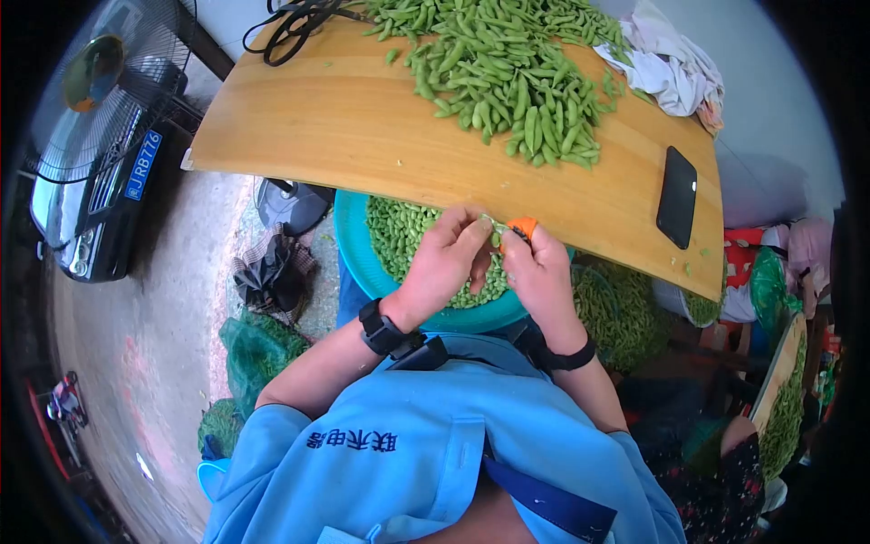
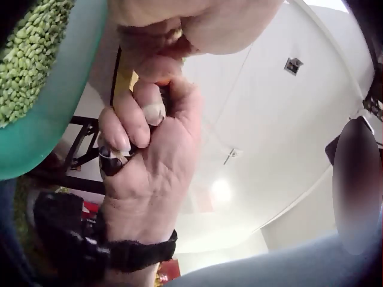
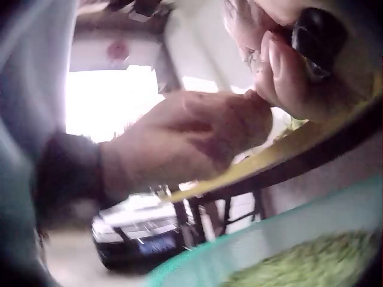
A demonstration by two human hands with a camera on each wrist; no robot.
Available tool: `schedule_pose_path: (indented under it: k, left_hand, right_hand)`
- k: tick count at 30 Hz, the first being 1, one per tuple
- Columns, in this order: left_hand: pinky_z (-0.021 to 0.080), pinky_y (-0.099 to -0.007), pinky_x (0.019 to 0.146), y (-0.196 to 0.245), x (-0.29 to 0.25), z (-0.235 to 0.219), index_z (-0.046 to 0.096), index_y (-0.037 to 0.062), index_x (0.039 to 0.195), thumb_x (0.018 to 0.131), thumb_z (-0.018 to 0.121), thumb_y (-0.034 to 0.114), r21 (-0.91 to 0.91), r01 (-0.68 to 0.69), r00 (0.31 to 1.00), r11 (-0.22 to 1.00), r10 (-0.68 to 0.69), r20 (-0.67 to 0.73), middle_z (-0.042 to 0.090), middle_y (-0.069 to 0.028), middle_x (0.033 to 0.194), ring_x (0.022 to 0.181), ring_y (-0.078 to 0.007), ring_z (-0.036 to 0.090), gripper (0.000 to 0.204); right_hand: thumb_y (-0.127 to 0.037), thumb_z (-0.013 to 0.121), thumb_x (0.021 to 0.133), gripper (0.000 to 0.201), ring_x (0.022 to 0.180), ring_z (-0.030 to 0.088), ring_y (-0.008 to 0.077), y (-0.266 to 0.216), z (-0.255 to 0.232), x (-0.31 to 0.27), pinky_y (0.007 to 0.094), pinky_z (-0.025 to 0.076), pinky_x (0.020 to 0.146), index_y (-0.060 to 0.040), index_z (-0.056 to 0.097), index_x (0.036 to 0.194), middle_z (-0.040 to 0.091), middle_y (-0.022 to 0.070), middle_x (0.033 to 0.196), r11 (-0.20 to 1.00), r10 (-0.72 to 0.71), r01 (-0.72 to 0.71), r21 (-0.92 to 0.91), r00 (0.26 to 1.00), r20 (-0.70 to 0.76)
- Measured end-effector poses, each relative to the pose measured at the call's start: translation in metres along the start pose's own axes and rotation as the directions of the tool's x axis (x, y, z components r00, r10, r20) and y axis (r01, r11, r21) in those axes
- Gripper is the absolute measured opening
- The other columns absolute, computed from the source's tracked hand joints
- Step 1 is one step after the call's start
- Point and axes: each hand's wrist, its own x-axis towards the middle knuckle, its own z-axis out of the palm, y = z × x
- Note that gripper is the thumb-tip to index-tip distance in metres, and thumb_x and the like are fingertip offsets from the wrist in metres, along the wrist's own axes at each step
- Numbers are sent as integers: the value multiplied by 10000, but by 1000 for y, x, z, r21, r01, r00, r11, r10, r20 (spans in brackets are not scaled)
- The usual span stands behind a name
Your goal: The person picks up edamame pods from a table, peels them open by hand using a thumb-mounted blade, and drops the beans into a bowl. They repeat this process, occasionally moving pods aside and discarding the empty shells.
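Over the near edge of the wooden table (image 1: 317,118), my two hands meet fingertip to fingertip. My left hand (image 1: 446,258) pinches a small pale-green bean pod (image 1: 490,223) between thumb and fingers. Curled fingers of my right hand (image 1: 544,276) grip an orange and black handled tool (image 1: 522,227) close beside the pod; its working end is hidden. The tool's black handle end (image 3: 320,39) pokes out of that hand in the right wrist view. Below both hands, a teal basin (image 1: 349,240) holds many shelled green beans (image 1: 394,234).
A large heap of green pods (image 1: 507,77) covers the table's far side. A black phone (image 1: 676,198) lies at the right, a white cloth (image 1: 671,63) behind it, a black cable (image 1: 294,27) at far left. A fan (image 1: 100,82) stands left; more pods (image 1: 616,308) sit below right.
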Motion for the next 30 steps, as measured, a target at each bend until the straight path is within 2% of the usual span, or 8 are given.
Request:
schedule_pose_path:
  k: [2,13,16,17,18,23,26,30]
  left_hand:
    - [404,-233,421,-6,3,-5,492,-4,1000,950,455,153,12,-30,1000,999,30,-2,515,-33,685,499,-88,470,169]
    - [482,-243,526,5,8,0,539,-9,1017,887,548,66,45,-53,996,998,50,67,564,-54,748,615,-88,564,150]
    - [500,-289,581,11,1,1,584,-11,957,854,598,94,524,-28,998,851,-9,69,595,-79,763,625,-154,596,147]
    - [497,-317,601,11,2,-3,602,-2,918,835,614,111,718,-328,943,613,258,211,603,-91,765,643,-204,601,141]
    - [494,-345,621,13,4,-5,620,6,879,815,629,128,795,-550,797,254,445,409,612,-103,767,661,-254,606,138]
    - [467,-420,627,54,61,18,600,24,801,781,655,206,914,-358,822,193,529,211,616,-147,785,728,-349,595,191]
    - [464,-429,626,60,102,33,560,14,829,770,652,186,960,-262,792,100,590,155,613,-176,791,739,-359,597,204]
    - [466,-402,612,38,117,17,550,-2,841,755,677,183,955,-286,814,79,545,199,610,-173,750,694,-340,596,240]
  right_hand:
    - [-132,521,873,136,509,418,51,12,-3,4,220,343,451,-17,559,809,469,-16,575,917,-296,302,-260,953,65]
    - [-104,568,859,115,523,416,65,14,-7,5,240,351,468,11,560,861,457,15,573,917,-358,345,-197,933,-33]
    - [-83,581,847,116,521,430,68,14,-26,-10,245,365,469,16,570,905,463,36,572,894,-362,301,-331,922,-137]
    - [-76,581,843,115,526,443,71,7,-38,-18,239,375,478,12,577,917,480,31,582,809,-481,377,-451,865,-140]
    - [-74,576,842,113,529,446,74,6,-55,-28,236,382,486,7,585,921,488,23,586,808,-471,341,-481,864,-178]
    - [-89,565,864,107,522,422,87,36,-154,-65,256,362,484,13,573,898,478,41,582,717,-458,21,-697,768,-448]
    - [-155,538,872,194,579,562,341,73,-195,-82,404,430,544,26,545,942,577,185,660,582,-397,-177,-794,791,-466]
    - [-185,503,890,240,674,583,415,83,-184,-83,474,439,589,30,516,996,598,234,711,368,-244,-423,-828,816,-525]
